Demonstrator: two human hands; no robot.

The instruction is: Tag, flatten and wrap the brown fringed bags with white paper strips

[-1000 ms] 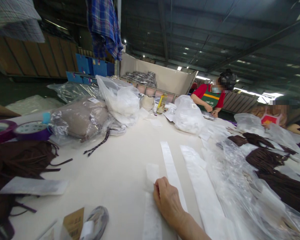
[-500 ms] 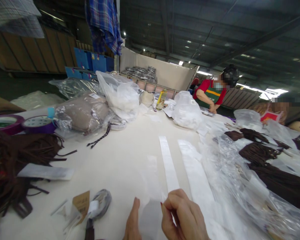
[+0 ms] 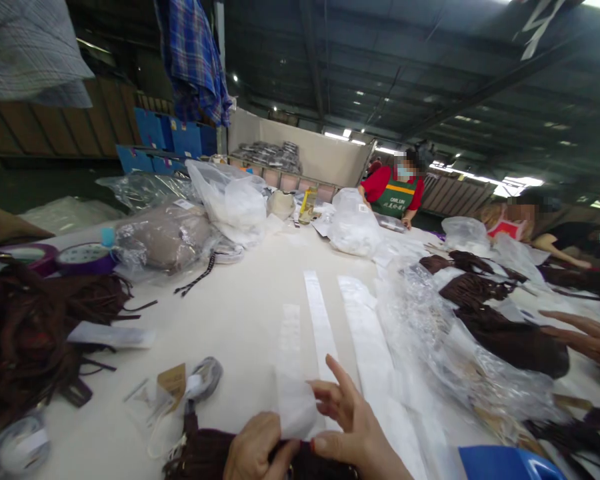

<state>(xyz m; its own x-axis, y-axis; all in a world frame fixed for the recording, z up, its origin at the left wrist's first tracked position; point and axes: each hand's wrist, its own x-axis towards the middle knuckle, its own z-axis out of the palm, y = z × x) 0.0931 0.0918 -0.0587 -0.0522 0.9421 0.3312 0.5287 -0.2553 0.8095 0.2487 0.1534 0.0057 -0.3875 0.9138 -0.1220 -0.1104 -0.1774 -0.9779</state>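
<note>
At the bottom centre, my left hand (image 3: 257, 445) has its fingers curled over a dark brown fringed item (image 3: 205, 453), with the thumb at the lower edge of a thin translucent white strip (image 3: 293, 373). My right hand (image 3: 357, 430) is open beside it, fingers apart, its thumb close to the strip's lower right corner. Most of the brown item is hidden by my hands and the frame's edge. Left of them lie a tan card tag (image 3: 173, 385) and a wrapped grey coil (image 3: 207, 377).
White strips (image 3: 320, 313) and a wider white stack (image 3: 365, 333) lie ahead. Brown fringed pieces (image 3: 40, 333) and tape rolls (image 3: 87, 259) sit left. Clear plastic (image 3: 445, 347) covers the right side, where another person's hand (image 3: 587, 337) reaches in. A co-worker (image 3: 393, 190) stands across.
The brown fringed item has come into view under my hands. My left hand has closed on it; my right hand has spread its fingers. Another person's hand now shows at right, and the view has shifted.
</note>
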